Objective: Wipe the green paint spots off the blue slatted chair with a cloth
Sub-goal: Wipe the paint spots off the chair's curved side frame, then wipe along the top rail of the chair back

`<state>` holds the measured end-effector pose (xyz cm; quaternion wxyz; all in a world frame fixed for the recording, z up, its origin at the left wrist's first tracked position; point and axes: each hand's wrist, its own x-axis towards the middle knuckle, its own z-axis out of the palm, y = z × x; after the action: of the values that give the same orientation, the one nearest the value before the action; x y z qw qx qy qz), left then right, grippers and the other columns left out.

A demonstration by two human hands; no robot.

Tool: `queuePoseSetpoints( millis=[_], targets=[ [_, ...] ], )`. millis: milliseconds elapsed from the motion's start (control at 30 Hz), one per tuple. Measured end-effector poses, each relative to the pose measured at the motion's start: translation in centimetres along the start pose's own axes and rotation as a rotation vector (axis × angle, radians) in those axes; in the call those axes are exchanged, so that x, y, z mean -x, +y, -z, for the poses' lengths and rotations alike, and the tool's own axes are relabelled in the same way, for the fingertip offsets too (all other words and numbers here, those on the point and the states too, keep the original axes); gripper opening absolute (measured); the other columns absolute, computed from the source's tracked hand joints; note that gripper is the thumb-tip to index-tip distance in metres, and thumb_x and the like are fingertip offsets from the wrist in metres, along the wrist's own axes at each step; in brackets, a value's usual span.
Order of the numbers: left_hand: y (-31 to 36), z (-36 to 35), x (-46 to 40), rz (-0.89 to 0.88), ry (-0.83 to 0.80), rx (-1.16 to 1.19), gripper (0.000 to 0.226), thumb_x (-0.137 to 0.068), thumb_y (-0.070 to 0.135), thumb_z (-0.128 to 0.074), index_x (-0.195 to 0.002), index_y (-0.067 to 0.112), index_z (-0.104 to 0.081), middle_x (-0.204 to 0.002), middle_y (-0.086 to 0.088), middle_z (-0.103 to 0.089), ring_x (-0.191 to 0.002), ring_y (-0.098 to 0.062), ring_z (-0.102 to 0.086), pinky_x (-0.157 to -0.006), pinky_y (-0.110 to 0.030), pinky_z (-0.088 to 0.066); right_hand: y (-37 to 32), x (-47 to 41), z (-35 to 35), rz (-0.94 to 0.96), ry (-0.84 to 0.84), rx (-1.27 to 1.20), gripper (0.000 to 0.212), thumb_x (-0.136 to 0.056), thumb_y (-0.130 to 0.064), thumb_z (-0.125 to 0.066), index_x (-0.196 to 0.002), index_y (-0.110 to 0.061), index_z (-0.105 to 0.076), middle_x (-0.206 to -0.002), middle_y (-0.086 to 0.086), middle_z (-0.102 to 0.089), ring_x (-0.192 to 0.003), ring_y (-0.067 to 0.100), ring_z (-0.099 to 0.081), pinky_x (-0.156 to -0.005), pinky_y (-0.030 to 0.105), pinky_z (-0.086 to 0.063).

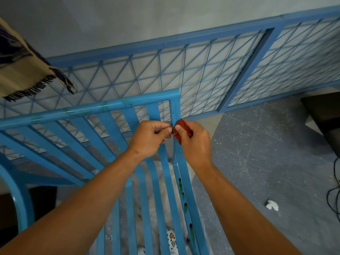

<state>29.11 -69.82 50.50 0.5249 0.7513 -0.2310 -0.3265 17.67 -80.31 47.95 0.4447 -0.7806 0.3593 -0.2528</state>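
The blue slatted chair (103, 107) fills the lower left and middle, its backrest top rail running across the centre. Green paint spots (185, 205) dot the right side rail lower down, and smudges (128, 103) mark the top rail. A red cloth (184, 128) is bunched in my right hand (195, 142), pressed against the right upright of the backrest. My left hand (149, 139) pinches the same upright just left of the cloth, fingers closed on the rail.
A blue metal mesh railing (202, 70) runs behind the chair. A fringed patterned fabric (22, 67) hangs at upper left. A crumpled white scrap (272, 205) lies on the grey floor, black cables (334, 190) trail at right, and a dark bench (323, 115) stands beyond.
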Motion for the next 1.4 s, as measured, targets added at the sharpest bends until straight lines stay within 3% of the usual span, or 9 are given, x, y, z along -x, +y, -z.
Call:
queuePoseSetpoints(
  millis=[167,367,533,700,933,1067,1200,1333,1400],
  targets=[
    [-0.1,-0.3,-0.1,-0.013,0.023,0.021,0.023,-0.094,0.011,-0.069,-0.085,0.031,-0.073,-0.073,0.008,-0.076,-0.071,-0.006,-0.072,-0.064,-0.021,-0.059,2.7,3.6,-0.2,-0.102,-0.06,-0.042,0.017,-0.095,-0.026,-0.069,-0.111,-0.02,-0.075,-0.091,-0.004,-0.069,-0.078,0.003,-0.069,-0.071,0.027,-0.06],
    [0.0,-0.1,0.4,-0.029,0.009,0.023,0.017,-0.097,0.015,-0.065,-0.093,0.03,-0.073,-0.088,0.002,-0.078,-0.081,-0.01,-0.074,-0.064,-0.017,-0.056,2.6,3.2,1.7,-0.067,-0.198,0.076,0.007,-0.094,-0.021,-0.072,-0.097,-0.019,-0.077,-0.082,-0.007,-0.069,-0.07,-0.001,-0.066,-0.062,0.013,-0.05],
    [0.0,-0.1,0.5,-0.021,0.001,-0.014,0.02,-0.099,0.018,-0.061,-0.091,0.033,-0.072,-0.088,0.003,-0.078,-0.08,-0.007,-0.074,-0.064,-0.015,-0.054,-0.7,-0.8,1.8,0.035,-0.151,0.079,0.009,-0.093,-0.024,-0.073,-0.097,-0.019,-0.079,-0.07,-0.017,-0.064,-0.06,0.001,-0.064,-0.057,0.018,-0.052],
    [0.1,0.1,0.3,-0.034,-0.013,-0.054,0.017,-0.101,0.019,-0.06,-0.095,0.02,-0.076,-0.084,0.003,-0.077,-0.076,-0.005,-0.073,-0.064,-0.015,-0.053,-1.6,-2.7,1.2,0.039,-0.078,0.01,0.019,-0.093,-0.032,-0.071,-0.107,-0.021,-0.076,-0.085,-0.005,-0.071,-0.074,0.011,-0.068,-0.066,0.032,-0.059],
    [0.1,0.1,0.7,-0.035,-0.024,-0.075,0.019,-0.101,0.021,-0.059,-0.095,0.033,-0.072,-0.093,0.002,-0.078,-0.086,-0.008,-0.074,-0.076,-0.024,-0.059,0.8,0.8,0.7,0.013,-0.102,0.039,0.014,-0.093,-0.026,-0.072,-0.106,-0.021,-0.076,-0.084,-0.006,-0.069,-0.068,0.001,-0.065,-0.062,0.018,-0.054],
    [0.7,0.3,1.1,-0.035,-0.041,-0.139,0.016,-0.099,0.026,-0.062,-0.106,0.024,-0.076,-0.096,0.006,-0.077,-0.089,-0.001,-0.072,-0.084,-0.025,-0.057,0.2,0.4,1.3,0.037,-0.146,0.072,0.004,-0.094,-0.028,-0.072,-0.096,-0.026,-0.075,-0.078,-0.008,-0.068,-0.064,0.003,-0.064,-0.061,0.029,-0.056],
    [3.3,1.0,2.5,-0.297,0.045,-0.381,0.021,-0.095,0.03,-0.069,-0.112,0.02,-0.077,-0.097,0.01,-0.078,-0.087,0.005,-0.069,-0.08,-0.015,-0.053,-2.4,-2.2,1.4,0.062,-0.087,-0.006,0.022,-0.091,-0.035,-0.072,-0.11,-0.023,-0.073,-0.091,-0.005,-0.072,-0.082,0.008,-0.068,-0.074,0.034,-0.057],
    [7.1,3.1,3.0,-0.738,0.263,-0.754,0.016,-0.091,0.024,-0.071,-0.104,0.018,-0.075,-0.092,0.005,-0.075,-0.084,-0.017,-0.067,-0.079,-0.036,-0.053,-4.5,-3.8,1.0,0.102,-0.072,-0.08,0.029,-0.09,-0.036,-0.072,-0.117,-0.027,-0.067,-0.099,-0.007,-0.068,-0.092,0.009,-0.066,-0.081,0.036,-0.056],
    [8.3,4.3,2.5,-0.799,0.356,-0.856,0.022,-0.087,0.027,-0.073,-0.107,0.016,-0.073,-0.099,0.0,-0.073,-0.09,-0.023,-0.064,-0.084,-0.041,-0.05,-4.5,-3.3,0.7,0.097,-0.081,-0.159,0.027,-0.091,-0.029,-0.073,-0.116,-0.035,-0.065,-0.099,-0.008,-0.064,-0.091,0.01,-0.067,-0.079,0.039,-0.057]
  ],
)
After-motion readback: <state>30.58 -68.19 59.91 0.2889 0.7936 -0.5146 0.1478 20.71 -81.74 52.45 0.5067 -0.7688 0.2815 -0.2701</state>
